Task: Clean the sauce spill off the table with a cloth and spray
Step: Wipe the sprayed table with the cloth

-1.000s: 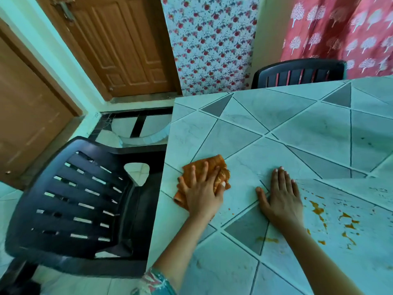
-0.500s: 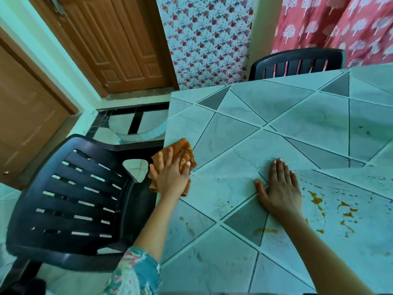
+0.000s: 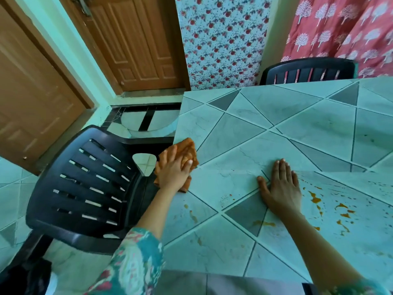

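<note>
An orange cloth (image 3: 187, 149) lies at the left edge of the pale tiled table (image 3: 297, 128), partly hanging over it. My left hand (image 3: 173, 172) presses flat on the cloth with fingers spread. My right hand (image 3: 280, 188) rests palm down on the table, holding nothing. Orange sauce spill (image 3: 340, 211) is splattered just right of that hand, with smaller smears (image 3: 192, 216) near the left arm and a streak (image 3: 264, 223) below the right wrist. No spray bottle is in view.
A black plastic chair (image 3: 85, 184) stands close against the table's left edge, under the cloth. A second black chair (image 3: 308, 70) is at the far side. Wooden doors (image 3: 131, 43) and floral curtains (image 3: 221, 39) lie behind.
My left hand has slid the cloth leftward across the table to its left edge, where it now overhangs. My right hand has stayed flat in place.
</note>
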Available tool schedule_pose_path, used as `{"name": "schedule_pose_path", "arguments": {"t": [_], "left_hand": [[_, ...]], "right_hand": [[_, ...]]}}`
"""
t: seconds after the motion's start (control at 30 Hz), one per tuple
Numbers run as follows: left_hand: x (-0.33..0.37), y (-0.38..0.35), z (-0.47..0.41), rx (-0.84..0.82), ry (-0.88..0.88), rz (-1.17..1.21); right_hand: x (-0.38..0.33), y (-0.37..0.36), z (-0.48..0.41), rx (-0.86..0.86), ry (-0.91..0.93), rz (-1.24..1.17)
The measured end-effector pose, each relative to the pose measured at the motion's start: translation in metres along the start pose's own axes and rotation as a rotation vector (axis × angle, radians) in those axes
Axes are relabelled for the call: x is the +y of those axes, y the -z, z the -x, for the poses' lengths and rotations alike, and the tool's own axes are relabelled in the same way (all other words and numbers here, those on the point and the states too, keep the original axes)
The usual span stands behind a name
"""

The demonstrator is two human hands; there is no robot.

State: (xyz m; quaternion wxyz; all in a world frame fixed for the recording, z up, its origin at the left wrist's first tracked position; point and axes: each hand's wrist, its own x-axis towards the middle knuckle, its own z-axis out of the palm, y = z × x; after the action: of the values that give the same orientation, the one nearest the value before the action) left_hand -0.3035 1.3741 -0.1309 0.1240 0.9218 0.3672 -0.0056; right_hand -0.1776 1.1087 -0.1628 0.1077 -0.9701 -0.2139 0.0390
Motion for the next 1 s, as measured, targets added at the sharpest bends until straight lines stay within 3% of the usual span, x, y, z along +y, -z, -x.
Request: {"name": "schedule_pose_path", "arguments": {"t": [0.2, 0.3, 0.4, 0.6, 0.7, 0.77, 0.87, 1.0], "left_hand": [[0.005, -0.021, 0.089, 0.063, -0.059, -0.039], [0.011, -0.016, 0.071, 0.043, 0.022, -0.054], [0.04, -0.01, 0.03, 0.041, 0.115, -0.055], [0.111, -0.033, 0.024, -0.061, -0.15, -0.129], [0.099, -0.04, 0.066, -0.051, -0.332, -0.124], [0.071, -0.038, 0.079, -0.032, -0.361, -0.092], [0.032, -0.027, 0.064, 0.019, -0.189, -0.075], [0.052, -0.016, 0.031, 0.034, 0.102, -0.093]], "right_hand": [[0.01, 0.006, 0.006, -0.033, 0.052, -0.025], [0.041, 0.012, 0.013, -0.033, 0.087, -0.025], [0.092, 0.023, 0.023, -0.016, -0.021, 0.004], [0.13, 0.032, 0.026, -0.021, -0.07, 0.035], [0.128, 0.028, 0.026, -0.004, -0.072, 0.027], [0.131, 0.025, 0.025, 0.016, -0.067, 0.02], [0.13, 0.024, 0.023, 0.026, -0.058, -0.003], [0.131, 0.023, 0.024, 0.051, -0.042, -0.005]]}}
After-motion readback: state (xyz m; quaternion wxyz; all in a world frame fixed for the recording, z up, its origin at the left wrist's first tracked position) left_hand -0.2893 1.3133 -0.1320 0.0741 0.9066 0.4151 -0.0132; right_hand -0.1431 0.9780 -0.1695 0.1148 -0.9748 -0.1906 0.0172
